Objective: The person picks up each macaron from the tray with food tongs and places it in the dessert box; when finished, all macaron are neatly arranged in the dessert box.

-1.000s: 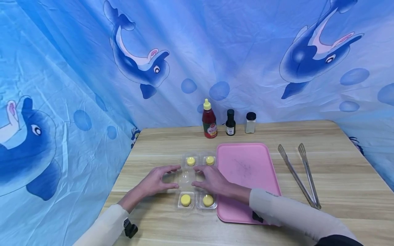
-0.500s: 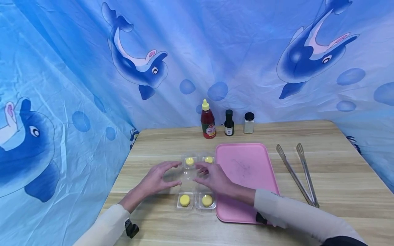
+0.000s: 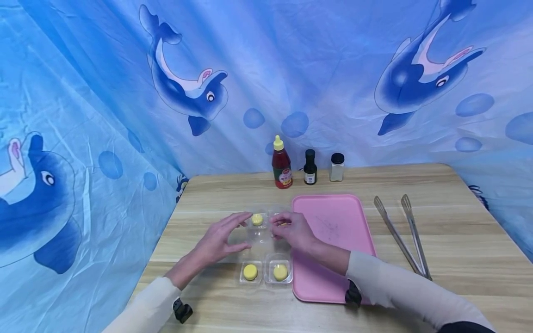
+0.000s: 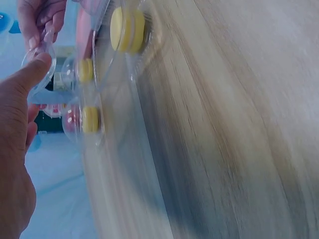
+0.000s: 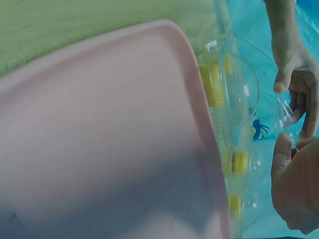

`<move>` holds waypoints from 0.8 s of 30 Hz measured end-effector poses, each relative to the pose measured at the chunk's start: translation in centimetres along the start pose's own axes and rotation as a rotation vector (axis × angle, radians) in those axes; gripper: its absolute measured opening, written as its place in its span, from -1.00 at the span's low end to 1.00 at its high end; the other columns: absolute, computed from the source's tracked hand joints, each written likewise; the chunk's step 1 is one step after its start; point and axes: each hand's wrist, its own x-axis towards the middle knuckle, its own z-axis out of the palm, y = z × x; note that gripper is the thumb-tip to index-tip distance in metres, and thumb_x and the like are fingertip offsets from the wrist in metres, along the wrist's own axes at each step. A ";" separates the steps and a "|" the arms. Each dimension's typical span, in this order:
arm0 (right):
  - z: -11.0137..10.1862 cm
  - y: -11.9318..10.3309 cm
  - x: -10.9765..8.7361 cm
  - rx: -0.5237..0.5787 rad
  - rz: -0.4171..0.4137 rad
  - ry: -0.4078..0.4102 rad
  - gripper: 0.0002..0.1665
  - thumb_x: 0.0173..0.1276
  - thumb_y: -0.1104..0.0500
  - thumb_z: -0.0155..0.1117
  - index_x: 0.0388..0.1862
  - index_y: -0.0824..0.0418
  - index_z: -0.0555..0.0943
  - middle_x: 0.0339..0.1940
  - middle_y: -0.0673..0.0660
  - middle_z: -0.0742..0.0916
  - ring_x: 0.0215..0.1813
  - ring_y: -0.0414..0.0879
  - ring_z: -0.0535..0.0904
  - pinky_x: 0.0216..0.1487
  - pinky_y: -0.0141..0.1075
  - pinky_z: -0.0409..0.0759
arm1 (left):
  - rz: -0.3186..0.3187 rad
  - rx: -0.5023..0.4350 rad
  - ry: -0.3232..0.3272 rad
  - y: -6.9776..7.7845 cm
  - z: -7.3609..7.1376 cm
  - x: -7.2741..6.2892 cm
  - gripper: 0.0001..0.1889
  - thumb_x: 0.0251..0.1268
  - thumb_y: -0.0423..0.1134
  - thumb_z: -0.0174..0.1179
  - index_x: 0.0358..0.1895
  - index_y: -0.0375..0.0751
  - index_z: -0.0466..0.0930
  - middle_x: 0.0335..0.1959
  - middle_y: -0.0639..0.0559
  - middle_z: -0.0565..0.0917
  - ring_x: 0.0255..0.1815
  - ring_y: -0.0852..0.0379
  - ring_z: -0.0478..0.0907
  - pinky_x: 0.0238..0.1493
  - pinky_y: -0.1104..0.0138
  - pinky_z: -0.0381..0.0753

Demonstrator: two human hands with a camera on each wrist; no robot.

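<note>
Between my two hands is a clear plastic dome lid, held up over the table. My left hand grips one side of it, thumb near me and fingers on the far side. Its opposite edge is pinched by my right hand, thumb against fingers, as the right wrist view shows at the lid. Yellow macarons sit in clear plastic boxes: a front left macaron, a front right macaron and a back left macaron. The back right one is mostly hidden behind my right hand.
A pink tray lies right of the boxes, under my right forearm. Metal tongs lie farther right. Along the back stand a red sauce bottle, a small dark bottle and a black-capped jar. A blue dolphin curtain hangs behind.
Both hands have shifted slightly away from me and to the right, with the lid between them. My right fingers have drawn together at its edge.
</note>
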 end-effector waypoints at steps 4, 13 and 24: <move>-0.2 -0.1 -0.1 -0.038 -0.024 0.035 -0.83 0.30 0.53 0.43 -0.13 0.51 0.68 -0.23 0.31 0.77 -0.40 -0.13 0.71 -0.24 -0.17 0.85 | 0.008 -0.050 0.003 0.3 0.4 0.4 -0.08 0.07 -0.20 0.67 0.51 -0.31 0.42 0.43 -0.12 0.57 0.05 0.08 0.72 0.08 0.16 0.80; -0.8 0.0 -0.2 -0.137 -0.127 0.044 -0.83 0.15 0.57 0.44 -0.38 0.38 0.68 -0.41 0.04 0.76 -0.36 -0.16 0.66 -0.30 -0.40 0.73 | -0.120 -0.162 0.045 1.3 0.7 1.5 -0.56 0.32 -0.42 0.48 0.21 -0.12 0.60 0.06 0.05 0.78 -0.12 0.23 0.78 -0.05 0.29 0.82; -0.9 0.6 -0.4 -0.204 -0.439 0.028 -0.71 0.10 0.55 0.38 -0.50 0.17 0.67 -0.36 0.05 0.73 -0.23 -0.06 0.75 -0.14 -0.26 0.83 | -0.314 -0.347 0.015 1.4 0.7 1.4 -0.88 0.48 -0.19 0.39 -0.03 0.01 0.69 -0.10 0.23 0.81 -0.09 0.24 0.78 0.01 0.31 0.80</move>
